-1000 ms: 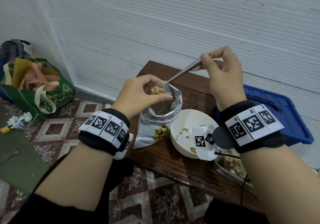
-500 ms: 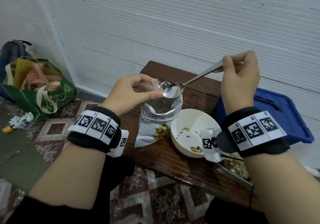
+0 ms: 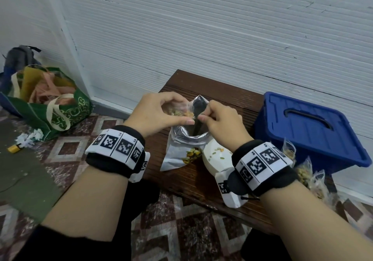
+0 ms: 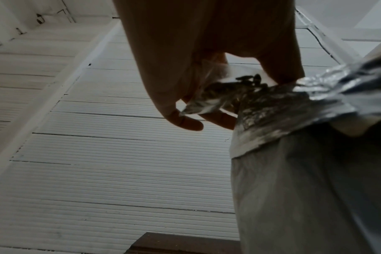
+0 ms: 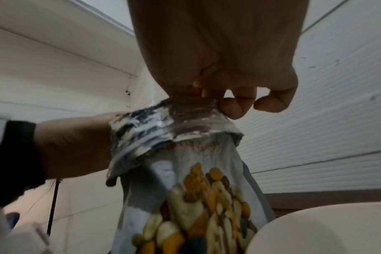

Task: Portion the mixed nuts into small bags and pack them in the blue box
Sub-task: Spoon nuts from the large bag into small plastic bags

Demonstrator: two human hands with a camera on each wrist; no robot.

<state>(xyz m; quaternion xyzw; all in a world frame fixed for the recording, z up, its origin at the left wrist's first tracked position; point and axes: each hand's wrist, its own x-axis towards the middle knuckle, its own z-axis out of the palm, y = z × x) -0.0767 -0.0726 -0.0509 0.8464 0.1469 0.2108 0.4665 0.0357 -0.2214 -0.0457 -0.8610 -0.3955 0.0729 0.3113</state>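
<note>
My left hand (image 3: 184, 112) holds a small clear bag (image 3: 175, 112) of mixed nuts over the mouth of the silver foil nut bag (image 3: 181, 151). My right hand (image 3: 205, 112) pinches the small bag's top edge beside my left thumb. A spoon (image 3: 198, 109) stands handle down inside the foil bag, with no hand on it. The left wrist view has my fingers (image 4: 185, 123) curled round the small bag (image 4: 218, 96). In the right wrist view my fingertips (image 5: 230, 108) sit just above the foil bag's rolled rim (image 5: 174, 127). The blue box (image 3: 308, 131) stands at the right with its lid on.
A white bowl (image 3: 216, 159) with a few nuts sits by my right wrist on the dark wooden table (image 3: 222, 91). Several filled small bags (image 3: 302, 171) lie in front of the blue box. A green shopping bag (image 3: 60, 107) stands on the floor at the left.
My right hand let go of the spoon, which now stands in the foil bag, and came down to the small bag's top. The left hand kept holding the small bag.
</note>
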